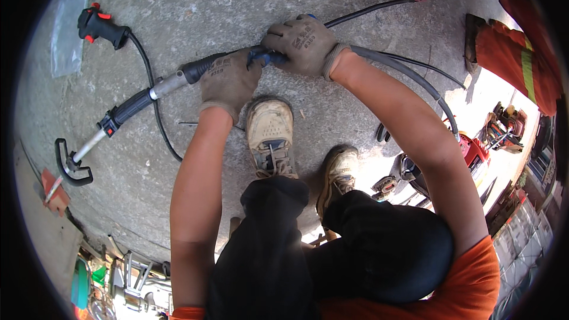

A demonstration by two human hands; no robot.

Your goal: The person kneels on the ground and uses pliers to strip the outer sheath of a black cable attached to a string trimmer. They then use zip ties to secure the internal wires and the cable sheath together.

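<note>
Both my hands wear grey-brown work gloves. My left hand (230, 80) is closed around the black sleeved end of a long pole shaft (172, 83). My right hand (303, 46) is closed close beside it. Between the hands a blue-and-black piece (269, 57) shows; a bit of blue also peeks out above my right hand. The gloves hide its kind. A black corrugated cable (370, 10) with bare wire ends leads away from my right hand. From behind my right wrist a thick grey hose (409, 71) runs toward a red machine (474, 151).
A black trigger handle (98, 26) with red buttons lies at the far left on a black cable. Nearby are a clear plastic bag (68, 35) and the shaft's black loop end (72, 163). Someone in orange trousers (510, 53) stands at the far right. My shoes (271, 127) are close below my hands.
</note>
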